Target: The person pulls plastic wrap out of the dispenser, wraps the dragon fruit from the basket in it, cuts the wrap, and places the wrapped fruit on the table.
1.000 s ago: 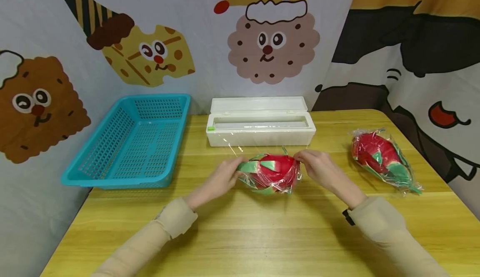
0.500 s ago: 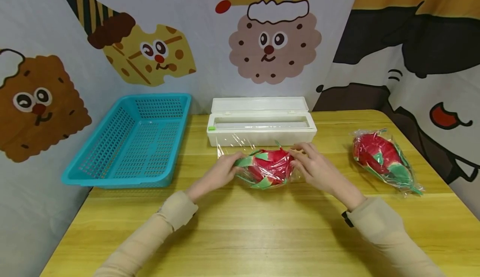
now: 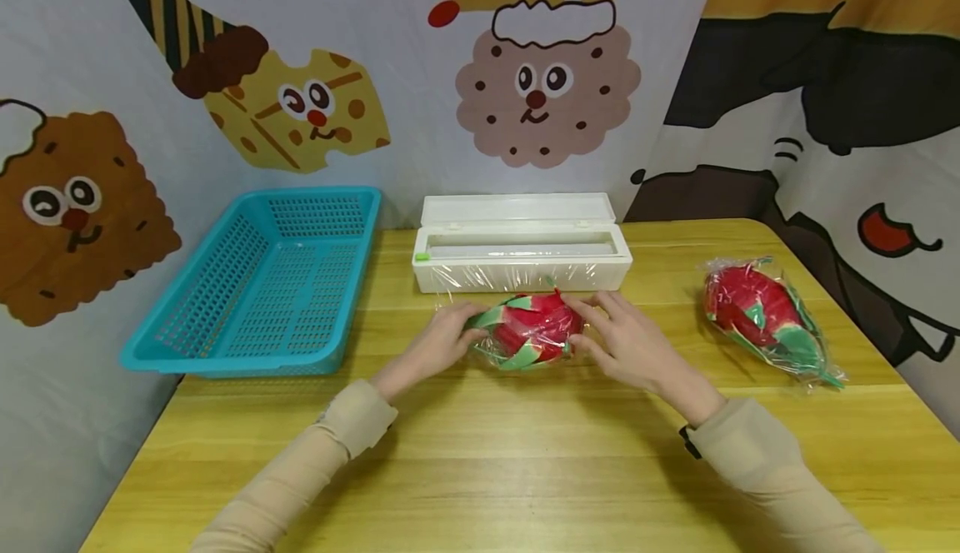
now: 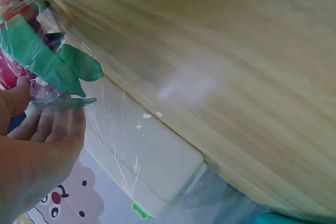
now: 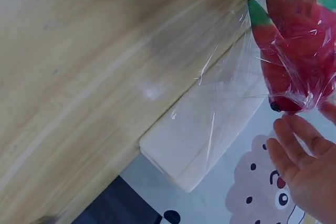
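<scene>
A red dragon fruit (image 3: 536,328) with green scales lies sideways between the hands, partly wrapped in clear cling film. My left hand (image 3: 438,341) holds its left end, thumb and fingers on either side of the green tips in the left wrist view. At the other end, my right hand (image 3: 630,345) has its thumb and fingers spread around the red tip. Cling film (image 5: 223,85) stretches from the fruit toward the white cling film dispenser (image 3: 521,274), whose lid is raised. Inside the dispenser a pale roll shows.
Another film-wrapped dragon fruit (image 3: 761,311) lies at the right side of the wooden table (image 3: 525,470). To the left stands a blue plastic basket (image 3: 345,303) with perforated walls. A cartoon-printed cloth (image 3: 420,95) hangs behind the table.
The dragon fruit has turned over and shifted slightly left and toward the dispenser. The right hand has changed from pinching at its upper edge to spreading around its end. More stretched film shows.
</scene>
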The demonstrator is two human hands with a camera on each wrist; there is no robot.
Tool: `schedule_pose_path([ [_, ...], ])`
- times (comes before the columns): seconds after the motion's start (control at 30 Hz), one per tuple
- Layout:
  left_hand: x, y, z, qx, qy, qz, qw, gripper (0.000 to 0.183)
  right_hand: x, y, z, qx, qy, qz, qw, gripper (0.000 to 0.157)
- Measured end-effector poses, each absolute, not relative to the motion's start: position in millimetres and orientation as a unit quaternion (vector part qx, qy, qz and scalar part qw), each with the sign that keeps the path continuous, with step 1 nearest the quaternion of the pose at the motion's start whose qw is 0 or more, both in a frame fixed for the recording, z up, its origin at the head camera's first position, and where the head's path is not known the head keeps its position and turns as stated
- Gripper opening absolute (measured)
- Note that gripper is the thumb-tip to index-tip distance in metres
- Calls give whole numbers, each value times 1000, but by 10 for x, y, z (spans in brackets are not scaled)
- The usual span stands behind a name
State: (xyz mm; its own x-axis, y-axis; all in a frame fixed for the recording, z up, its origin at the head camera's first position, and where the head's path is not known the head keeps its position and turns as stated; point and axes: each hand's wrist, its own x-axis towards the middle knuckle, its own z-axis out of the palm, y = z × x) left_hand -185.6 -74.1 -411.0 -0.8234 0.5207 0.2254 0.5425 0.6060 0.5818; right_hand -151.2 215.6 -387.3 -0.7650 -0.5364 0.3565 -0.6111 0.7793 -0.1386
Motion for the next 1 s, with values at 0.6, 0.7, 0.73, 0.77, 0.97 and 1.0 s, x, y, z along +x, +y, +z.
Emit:
schedule_pose_path([
  [0.6,-1779,-728,-4078,-273,-919,-278,-64,85,-1538,2122,-3878,255,-955,118,91,70],
  [0.7,-1779,-720,-4079,-274,-920,-273,-66,91,-1572,2120,-3885,249,-958,119,83,73],
  [0.73,-1781,-714,-4077,-276,-920,-270,-65,92,-1587,2122,-3890,247,-958,119,81,74],
  [0.77,-1785,-707,-4075,-279,-921,-265,-62,93,-1604,2125,-3897,245,-959,120,78,75],
  [0.97,-1847,-659,-4079,-289,-922,-250,-59,99,-1700,2144,-3931,232,-964,117,57,79],
  [1.0,-1858,-656,-4080,-289,-922,-251,-62,99,-1712,2144,-3929,231,-964,119,53,80],
])
